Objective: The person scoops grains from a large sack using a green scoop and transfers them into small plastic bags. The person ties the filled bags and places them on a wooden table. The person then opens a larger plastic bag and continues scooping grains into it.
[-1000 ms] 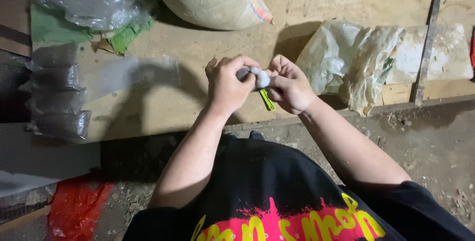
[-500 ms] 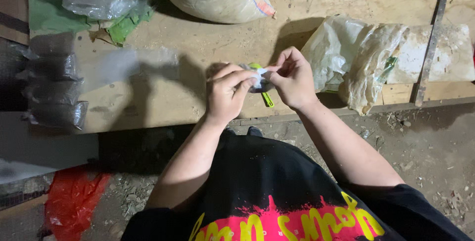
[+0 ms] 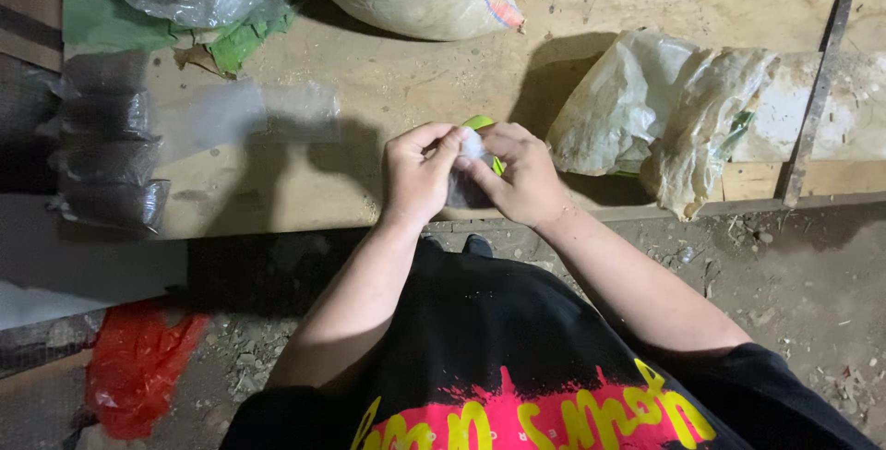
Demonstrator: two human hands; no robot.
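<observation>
Plastic packets [image 3: 106, 150], dark-filled, stacked at the board's [image 3: 369, 90] left edge. Left hand [image 3: 420, 178] and right hand [image 3: 521, 178] meet at the near edge, fingers closed together on a small clear bag [image 3: 471, 150] held between them, level with both. Green strip [image 3: 480, 123] juts behind. Crumpled sacks [image 3: 664, 113] lie right.

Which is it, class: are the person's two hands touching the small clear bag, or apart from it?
Touching. The head view shows the left hand and right hand pinching the small clear bag between their fingertips.
</observation>
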